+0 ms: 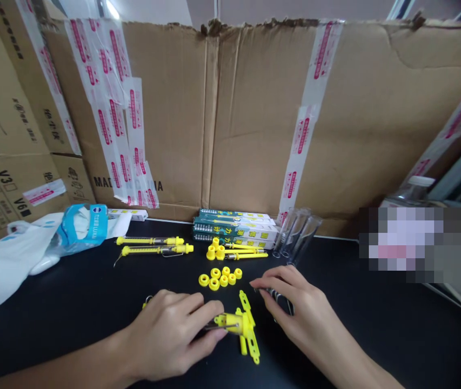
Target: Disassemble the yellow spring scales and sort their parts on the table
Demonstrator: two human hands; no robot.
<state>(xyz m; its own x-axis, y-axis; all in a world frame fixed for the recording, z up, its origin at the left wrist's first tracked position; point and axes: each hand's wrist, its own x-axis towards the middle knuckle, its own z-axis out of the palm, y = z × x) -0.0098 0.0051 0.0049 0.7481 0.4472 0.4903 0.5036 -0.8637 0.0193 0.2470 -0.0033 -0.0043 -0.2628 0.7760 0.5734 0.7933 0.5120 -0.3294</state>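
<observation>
My left hand (171, 332) is closed in a pinch on a yellow plastic part (230, 322) near the table's front edge. Flat yellow pieces (250, 329) lie touching that part on its right. My right hand (295, 310) rests beside them, fingers curled over small dark metal pieces (281, 300) on the black table (72, 302). Several yellow rings (219, 277) sit just beyond both hands. Further back lie two assembled yellow spring scales (153, 246), a few yellow rods (236, 252) and clear tubes (297, 233).
Green-and-white product boxes (236, 226) are stacked against a taped cardboard wall (254, 119). A white plastic bag with a blue pack (78, 227) lies at the left. More cartons (7, 135) stand at the far left. A clear bottle (414, 192) stands at the right.
</observation>
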